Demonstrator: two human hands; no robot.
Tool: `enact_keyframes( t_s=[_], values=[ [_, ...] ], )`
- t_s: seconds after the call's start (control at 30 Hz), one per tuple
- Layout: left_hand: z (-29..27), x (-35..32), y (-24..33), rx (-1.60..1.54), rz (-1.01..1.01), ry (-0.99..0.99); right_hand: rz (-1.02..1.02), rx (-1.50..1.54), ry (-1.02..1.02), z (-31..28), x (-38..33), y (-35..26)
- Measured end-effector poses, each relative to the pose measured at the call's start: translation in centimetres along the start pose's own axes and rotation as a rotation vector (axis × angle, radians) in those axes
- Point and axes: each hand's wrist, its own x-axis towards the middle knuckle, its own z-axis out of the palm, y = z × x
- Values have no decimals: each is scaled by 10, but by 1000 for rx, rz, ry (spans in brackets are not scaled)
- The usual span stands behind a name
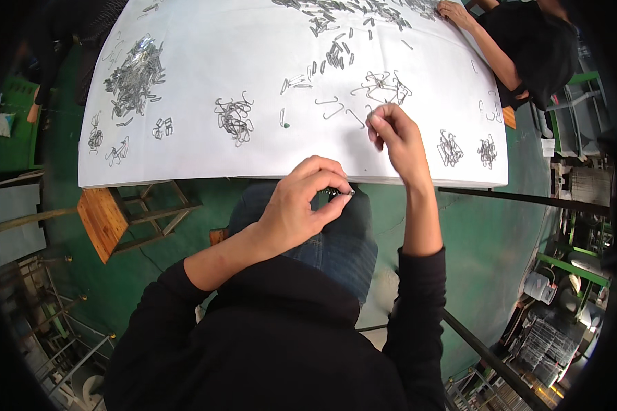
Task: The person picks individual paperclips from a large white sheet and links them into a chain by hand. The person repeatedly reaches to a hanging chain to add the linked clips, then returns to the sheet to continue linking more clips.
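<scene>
One held metal piece [351, 193]: axis unclear | wire hook [356, 119]: slants near-right

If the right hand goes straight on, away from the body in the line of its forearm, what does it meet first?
Probably the loose pile of bent metal wires just beyond the right hand; the hand's height is unclear, so it might pass above.

A white-topped counter [188, 154] stands on a green floor [473, 236]. A wooden stool [103, 222] sits by the counter's near left corner. Past the left edge are a green box [26, 140] and a grey panel [20, 245]; past the near right corner, green rails [572, 268] stand among cluttered metal equipment. Pale light brightens the counter.
</scene>
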Motion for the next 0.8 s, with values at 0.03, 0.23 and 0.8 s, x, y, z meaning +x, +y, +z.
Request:
enact_keyframes(
  t_s=[0.03,0.23,0.8],
  values=[
    [0,0,0,-4,10,0,-35,161,20,6,-19,-6],
    [1,-2,0,0,54,21,48,447,167,42,-111,-34],
    [5,-2,1,13,50,72,-166,229,463,78,-117,-25]
  ],
)
